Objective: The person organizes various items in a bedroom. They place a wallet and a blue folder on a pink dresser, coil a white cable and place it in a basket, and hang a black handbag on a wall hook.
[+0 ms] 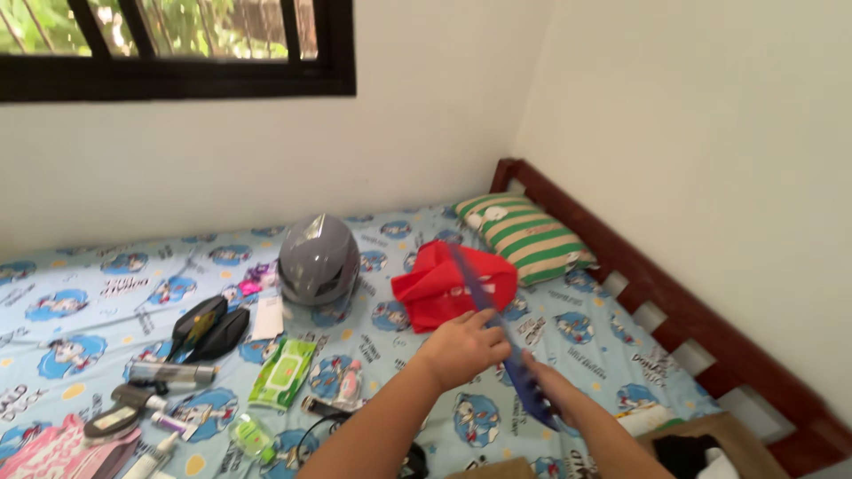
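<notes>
Both hands just in front of the red bag: left hand closed around its blue strap; right hand gripping the strap lower down. Grey helmet left of bag, striped pillow behind it.

You have just one camera, and it sits on your head. It looks down and forward across the bed, toward the far wall and the window at the top left. Your left hand and right hand are near, low in the middle of the view. The helmet and the pillow lie farther off. The bed frame runs along the right side.
</notes>
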